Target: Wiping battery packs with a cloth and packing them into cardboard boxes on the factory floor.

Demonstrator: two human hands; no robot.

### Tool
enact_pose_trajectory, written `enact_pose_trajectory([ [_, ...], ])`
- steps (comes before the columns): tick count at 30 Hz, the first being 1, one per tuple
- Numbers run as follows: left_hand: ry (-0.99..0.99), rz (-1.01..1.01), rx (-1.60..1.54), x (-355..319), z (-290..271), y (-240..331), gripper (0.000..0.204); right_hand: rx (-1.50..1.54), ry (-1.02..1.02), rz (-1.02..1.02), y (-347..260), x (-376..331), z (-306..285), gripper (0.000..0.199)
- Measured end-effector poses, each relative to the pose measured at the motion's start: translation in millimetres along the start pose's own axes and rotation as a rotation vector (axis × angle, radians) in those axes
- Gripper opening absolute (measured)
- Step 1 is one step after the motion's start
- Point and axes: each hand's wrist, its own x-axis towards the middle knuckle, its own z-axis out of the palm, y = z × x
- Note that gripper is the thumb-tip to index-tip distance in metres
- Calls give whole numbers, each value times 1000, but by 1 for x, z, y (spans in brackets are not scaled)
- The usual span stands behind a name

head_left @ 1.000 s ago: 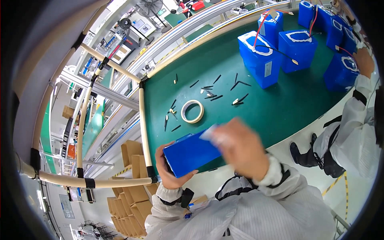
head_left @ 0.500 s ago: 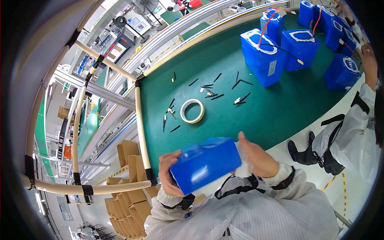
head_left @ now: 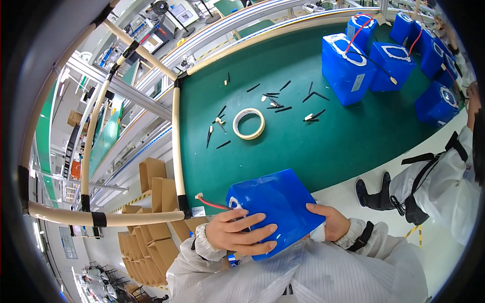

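A blue shrink-wrapped battery pack [head_left: 280, 202] is held tilted in front of my body, over the near edge of the green table. My left hand [head_left: 242, 233] lies across its left side, fingers spread over the wrap and the thumb out of sight. Beside those fingers a red wire [head_left: 214, 204] with a pale connector sticks out of the pack's white-sealed end. My right hand [head_left: 331, 222] grips the right corner, thumb on top and the other fingers hidden underneath. Something white, perhaps a cloth [head_left: 318, 233], shows between the right palm and the pack.
A masking tape roll [head_left: 248, 123] lies on the green table [head_left: 283, 151] among scattered short black strips [head_left: 284, 109]. Several blue battery packs [head_left: 346, 70] with wires stand at the far right, near another person's arm [head_left: 472, 106]. Cardboard boxes [head_left: 146, 242] are stacked at lower left.
The pack has been turned, bringing its wired end into view at the left. My left hand has shifted from gripping its left end to lying over its near left side.
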Motion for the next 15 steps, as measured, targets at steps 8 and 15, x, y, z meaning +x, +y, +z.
enact_pose_trajectory([
  [8,504,-1012,-447,-26,21,61,93,278,-62,-84,23,11,-14,60],
  [15,424,-1466,-1561,13,-4,24,122,499,-204,-90,27,17,-36,58],
])
